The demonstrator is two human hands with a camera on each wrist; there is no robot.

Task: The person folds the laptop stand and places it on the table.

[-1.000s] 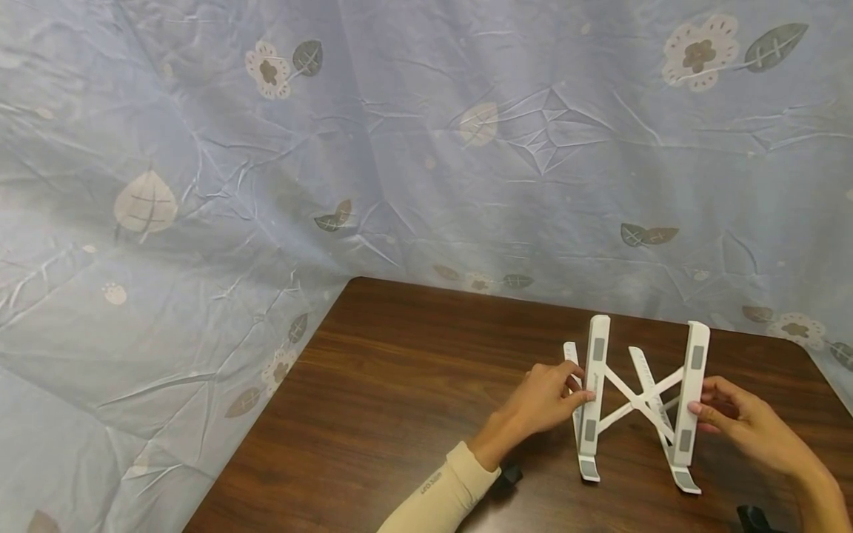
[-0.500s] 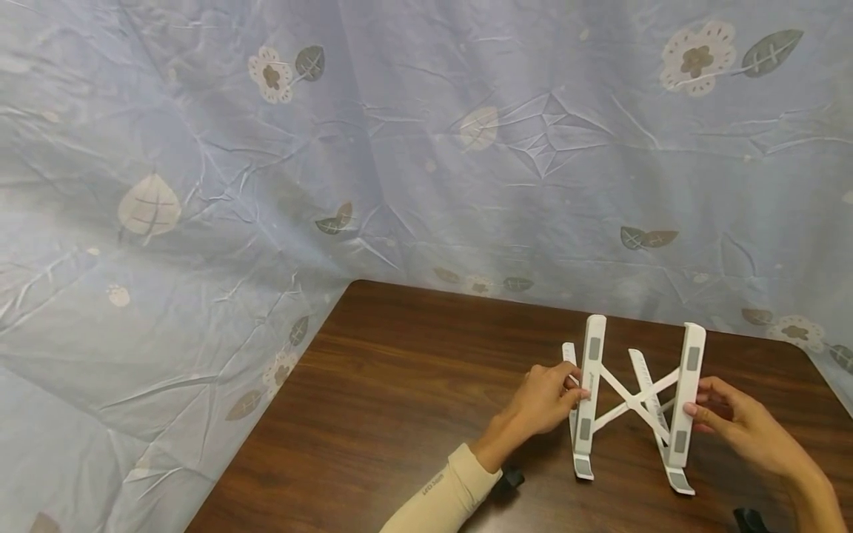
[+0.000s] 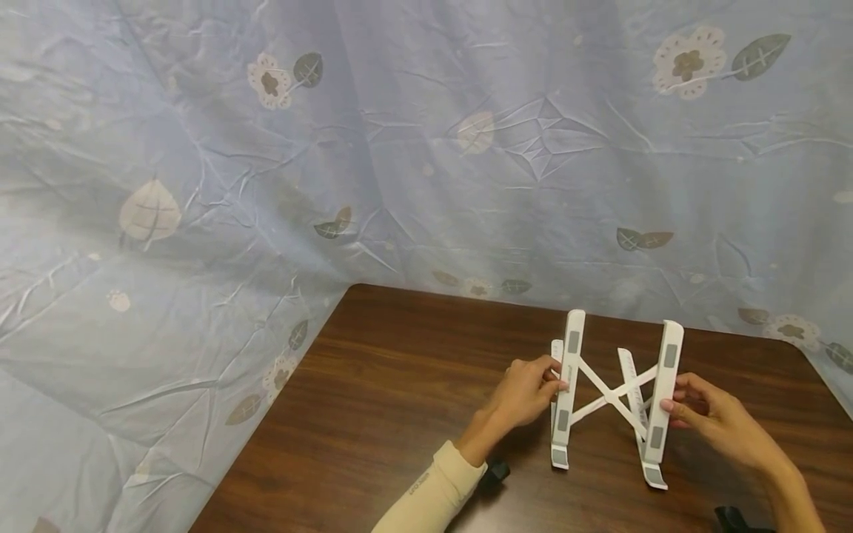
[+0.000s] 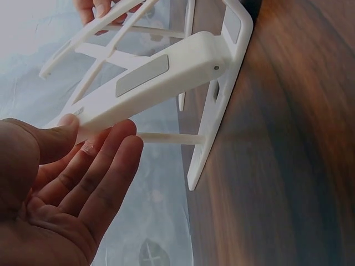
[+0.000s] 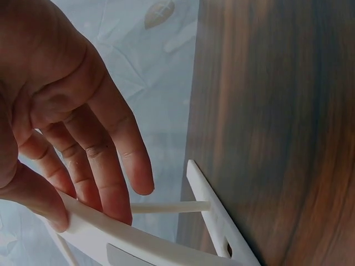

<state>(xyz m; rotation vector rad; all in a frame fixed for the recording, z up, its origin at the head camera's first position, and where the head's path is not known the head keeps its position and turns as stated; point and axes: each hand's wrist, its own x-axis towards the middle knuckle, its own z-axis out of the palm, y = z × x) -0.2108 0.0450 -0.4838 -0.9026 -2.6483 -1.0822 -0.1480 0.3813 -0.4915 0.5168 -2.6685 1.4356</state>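
A white folding laptop stand (image 3: pixel 611 397) stands unfolded on the table, its two padded arms raised and joined by an X-shaped brace. My left hand (image 3: pixel 523 392) pinches the left arm between thumb and fingers. On the other side, my right hand (image 3: pixel 716 422) holds the right arm the same way. The left wrist view shows the thumb on the padded face of the arm (image 4: pixel 150 77) and the fingers behind it. Grey pads line the arms and the hooked front feet. In the right wrist view my thumb (image 5: pixel 41 202) presses the arm's outer face.
The dark wooden table (image 3: pixel 400 370) stretches away to the left of the stand. A blue-grey curtain (image 3: pixel 426 148) with leaf and flower prints hangs behind and beside it. Black objects (image 3: pixel 494 474) show near both wrists.
The stand and both hands have shifted a little to the left in the head view. Both hands keep their hold on the two arms throughout.
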